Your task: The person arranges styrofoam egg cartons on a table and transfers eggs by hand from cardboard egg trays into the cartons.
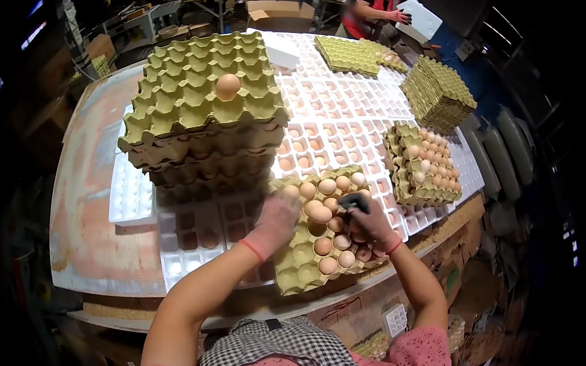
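Observation:
A yellow-green egg tray [300, 255] lies in front of me, partly filled with brown eggs [323, 246], with several bare cups along its left and near side. One egg [320, 214] sits higher than its neighbours, between my two hands. My left hand [278, 223], in a pale glove with a red cuff, is at the tray's left edge, its fingers smeared by motion. Over the tray's right side, my right hand [370, 223] is gloved too and curled around a small black object [353, 201] whose kind I cannot make out.
A tall stack of egg trays [199, 89] with a lone egg [228, 87] on top stands left. White foam trays [332, 107] of eggs cover the table's middle. Right are a filled tray stack [428, 162] and another tray stack [438, 91]. A co-worker's hand [400, 16] holds a white box [419, 20].

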`<state>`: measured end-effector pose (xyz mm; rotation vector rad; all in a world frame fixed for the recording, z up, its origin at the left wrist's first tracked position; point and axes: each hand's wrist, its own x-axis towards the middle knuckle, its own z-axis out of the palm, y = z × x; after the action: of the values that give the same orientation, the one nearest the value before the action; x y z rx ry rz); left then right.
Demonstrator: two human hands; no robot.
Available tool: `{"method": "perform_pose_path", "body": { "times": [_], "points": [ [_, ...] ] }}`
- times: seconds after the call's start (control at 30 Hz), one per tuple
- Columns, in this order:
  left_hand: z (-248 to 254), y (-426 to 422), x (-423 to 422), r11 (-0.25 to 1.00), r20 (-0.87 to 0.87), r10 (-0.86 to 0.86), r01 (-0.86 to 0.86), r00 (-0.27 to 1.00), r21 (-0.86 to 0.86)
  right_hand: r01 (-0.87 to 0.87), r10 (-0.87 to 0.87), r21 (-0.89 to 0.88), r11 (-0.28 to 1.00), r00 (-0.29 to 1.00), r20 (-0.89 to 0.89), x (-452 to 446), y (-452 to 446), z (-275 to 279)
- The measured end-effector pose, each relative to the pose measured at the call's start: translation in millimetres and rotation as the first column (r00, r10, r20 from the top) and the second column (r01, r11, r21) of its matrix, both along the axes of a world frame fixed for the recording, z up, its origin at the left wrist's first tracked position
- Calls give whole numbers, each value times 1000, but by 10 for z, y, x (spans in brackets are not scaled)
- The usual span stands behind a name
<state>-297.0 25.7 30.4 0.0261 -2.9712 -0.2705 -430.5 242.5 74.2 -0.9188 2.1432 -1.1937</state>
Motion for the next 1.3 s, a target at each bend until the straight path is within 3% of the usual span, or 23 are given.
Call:
{"method": "perform_pose_path", "body": {
  "times": [0.03,0.07,0.1,0.13,0.17,0.2,0.3,0.37,0.43,0.47,0.63,0.7,0.8,0.87,0.9,0.93,1.0,1.03,1.1,1.13,1.17,1.27,1.3],
  "points": [
    [32,7,28,1000,11,18,-18,1000,-6,183,-106,-155,971,906,409,-8,11,127],
    [66,8,63,996,0,18,-18,1000,88,189,-130,-165,968,940,315,21,-56,241],
    [91,-3,65,984,-18,18,-15,1000,179,35,-35,-28,999,999,14,36,-128,335],
    [62,7,43,985,-14,29,-26,999,170,-180,247,222,958,913,-324,61,-242,399],
    [-2,44,25,998,-121,9,-3,993,55,-267,543,509,818,649,-533,104,-349,418],
    [-46,86,20,998,-223,-25,12,975,-61,-267,655,648,713,583,-480,129,-416,260],
    [-32,147,-40,977,-233,-4,-46,973,-209,-159,623,616,771,386,-680,273,-532,-132],
    [-38,74,12,998,-147,20,-29,989,-59,-156,635,620,769,293,-714,300,-455,-80],
    [258,-22,157,879,-156,170,-79,973,470,-258,560,503,825,488,-669,279,-355,70],
    [260,-61,156,817,-164,252,-119,954,565,-278,527,454,847,554,-644,280,-312,124],
    [389,-97,-224,846,84,262,-271,961,460,-218,272,164,962,820,-505,57,-62,-23],
    [123,-74,-385,993,-167,47,-63,985,-96,-117,86,-8,993,775,-625,-100,-98,122],
    [-62,-62,-525,950,75,-114,131,991,-285,-95,357,384,919,615,-703,-104,-303,230],
    [-156,-154,-462,971,-1,-167,165,986,-171,-61,508,529,846,392,-767,29,-509,-64],
    [-42,-86,-313,991,-116,97,-85,988,103,-21,542,570,822,341,-768,8,-580,-319],
    [161,-125,-135,982,-60,105,-94,993,163,-20,512,538,843,338,-790,-37,-630,-441],
    [372,-191,488,901,-168,228,-142,959,411,-123,492,483,867,362,-791,13,-666,-132],
    [396,-267,852,829,-186,315,-175,931,530,-153,462,463,873,562,-686,140,-676,141],
    [425,-589,1627,626,-109,488,-261,866,735,-198,407,387,900,697,-591,364,-727,414],
    [286,-814,2006,465,-2,621,-366,784,806,-269,430,338,902,625,-651,532,-834,454],
    [139,-1039,2325,284,122,716,-447,687,848,-335,438,292,896,555,-708,753,-992,488],
    [36,-1531,2676,470,80,755,-621,651,628,-338,465,345,876,396,-792,1281,-1777,148],
    [-76,-1614,2670,567,40,734,-644,678,513,-218,629,601,769,427,-650,1411,-2088,-8]
  ]
}}
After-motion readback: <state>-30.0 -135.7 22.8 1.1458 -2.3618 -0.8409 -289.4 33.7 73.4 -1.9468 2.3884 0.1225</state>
